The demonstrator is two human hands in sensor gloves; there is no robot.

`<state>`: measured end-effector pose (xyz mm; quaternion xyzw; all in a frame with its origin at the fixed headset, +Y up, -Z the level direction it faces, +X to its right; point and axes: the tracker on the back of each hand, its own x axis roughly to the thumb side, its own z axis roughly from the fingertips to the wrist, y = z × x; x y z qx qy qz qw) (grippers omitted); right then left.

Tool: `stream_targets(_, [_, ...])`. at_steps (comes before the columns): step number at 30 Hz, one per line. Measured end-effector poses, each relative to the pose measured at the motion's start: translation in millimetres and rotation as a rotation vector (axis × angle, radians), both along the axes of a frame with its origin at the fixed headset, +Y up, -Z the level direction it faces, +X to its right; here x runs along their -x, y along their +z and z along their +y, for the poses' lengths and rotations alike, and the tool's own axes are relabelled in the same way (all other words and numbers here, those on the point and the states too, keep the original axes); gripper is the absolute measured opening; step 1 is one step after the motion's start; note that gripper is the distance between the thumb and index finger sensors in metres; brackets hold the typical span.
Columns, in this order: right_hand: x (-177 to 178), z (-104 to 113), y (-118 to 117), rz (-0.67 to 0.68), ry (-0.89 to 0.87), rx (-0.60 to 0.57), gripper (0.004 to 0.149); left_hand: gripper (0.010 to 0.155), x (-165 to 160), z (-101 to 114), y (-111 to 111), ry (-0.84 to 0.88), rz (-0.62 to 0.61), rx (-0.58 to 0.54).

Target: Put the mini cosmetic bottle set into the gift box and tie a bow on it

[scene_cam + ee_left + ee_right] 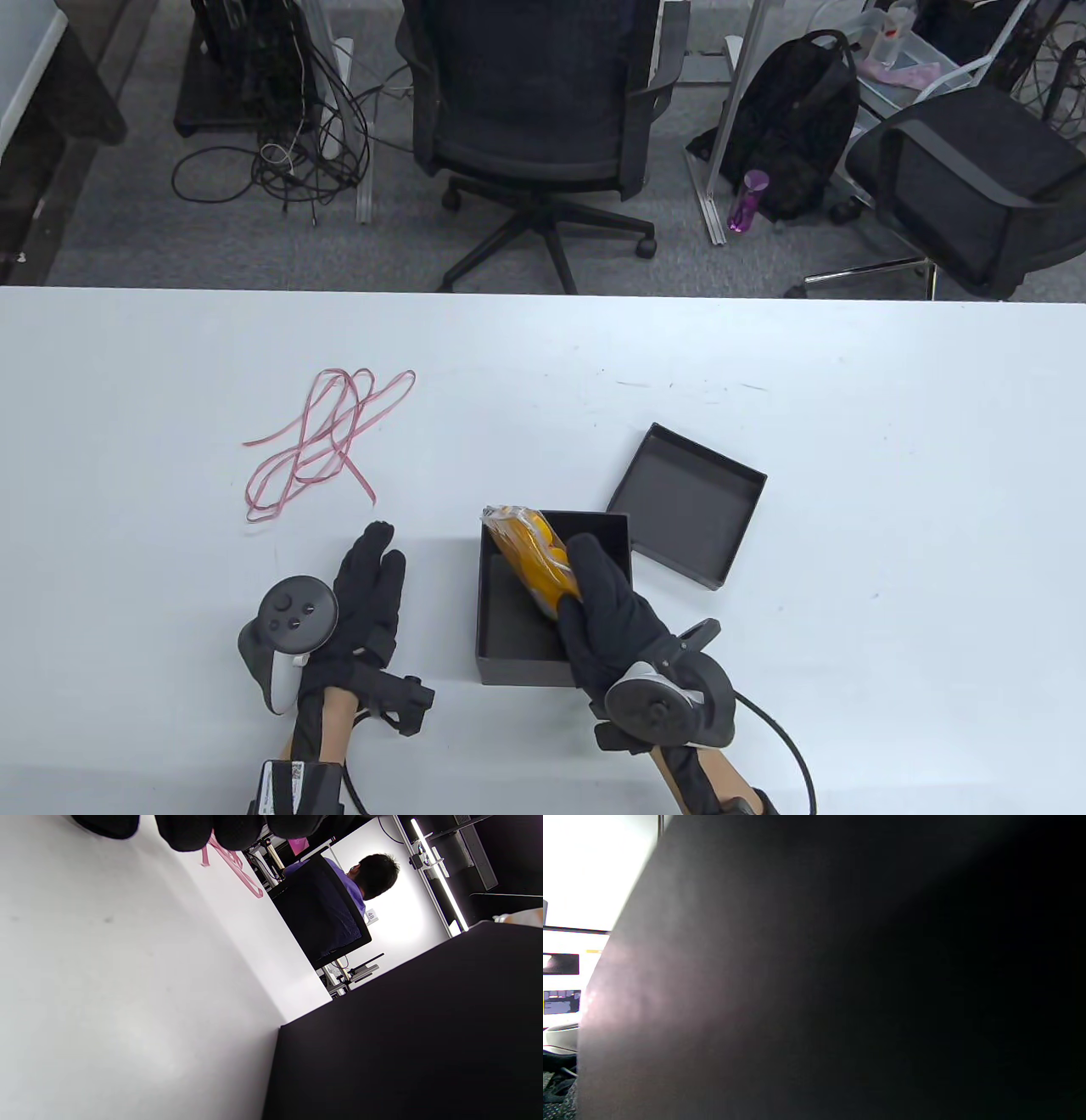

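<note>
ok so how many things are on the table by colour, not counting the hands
black: 2, the open square cardboard gift box and its separate black lid
pink: 1, the thin loose ribbon
orange: 1, the plastic-wrapped bottle set going into the box
total: 4

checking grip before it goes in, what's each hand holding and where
Right hand grips the orange bottle set by its near end, over the box. Left hand holds nothing.

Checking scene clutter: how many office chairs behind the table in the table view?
2. One chair sits centered behind the table's far edge; the other chair is at far right, cut off by the frame. More may be out of view.
</note>
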<state>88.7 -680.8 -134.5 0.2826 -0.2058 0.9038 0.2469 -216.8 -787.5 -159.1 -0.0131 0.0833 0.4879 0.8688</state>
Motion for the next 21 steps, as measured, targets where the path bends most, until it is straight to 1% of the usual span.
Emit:
stream_targets(12, [-1.1,0.2,0.0,-0.046,-0.003,-0.009,0.064,0.067,0.5,-0.3,0.2,-0.012,0.0,0.005])
stream_targets(17, [0.2,0.1,0.8,-0.054,0.017,-0.019,0.061,0.067,-0.1,-0.5,0.0,-0.019,-0.004,0.008])
stream_targets(20, [4.9,0.2,0.3,-0.034,0.099,0.017,0.059,0.067,-0.3,-0.7,-0.1,-0.028,-0.006,0.009])
stream_targets(21, [8.1,-0.3,0.0,-0.02,0.154,0.038,0.059,0.067,-0.4,-0.8,-0.1,-0.03,-0.006,0.01])
